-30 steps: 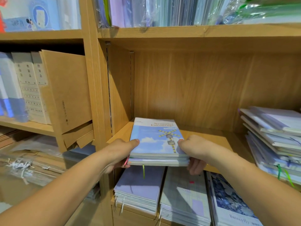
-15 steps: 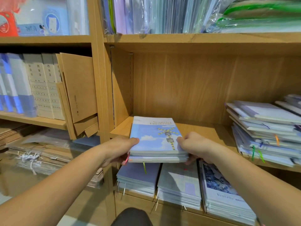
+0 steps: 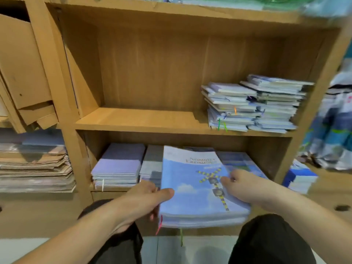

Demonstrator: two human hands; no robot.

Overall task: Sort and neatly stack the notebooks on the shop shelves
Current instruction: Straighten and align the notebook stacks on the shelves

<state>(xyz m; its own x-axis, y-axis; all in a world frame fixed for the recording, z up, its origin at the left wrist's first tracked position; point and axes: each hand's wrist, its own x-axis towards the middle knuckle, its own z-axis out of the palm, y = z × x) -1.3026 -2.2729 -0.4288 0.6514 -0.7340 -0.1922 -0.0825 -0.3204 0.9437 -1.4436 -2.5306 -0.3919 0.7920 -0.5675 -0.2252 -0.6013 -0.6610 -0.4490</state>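
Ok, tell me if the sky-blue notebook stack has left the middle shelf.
Yes. The notebook stack has come off the middle shelf, now held lower before the bottom compartment.

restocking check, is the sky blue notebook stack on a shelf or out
Out: both hands, left hand and right hand, hold the stack before the lower shelf.

Warm, even indoor light over the tan wooden shelf unit (image 3: 144, 119), no harsh glare anywhere. Motion blur smears the whole picture, worst at the right edge, where the blue and white bagged goods (image 3: 331, 130) dissolve into streaks. The cover lettering on the sky-blue stack of notebooks (image 3: 196, 187) is soft, unreadable past the right hand's (image 3: 245, 187) fingertips. Deep shade fills the lower compartment beyond the left hand's (image 3: 144, 199) fingers, and a darker band sits under the top board. The wide lens bows the uprights outward near both sides. The untidy pale notebook piles (image 3: 253, 105) look smudged.
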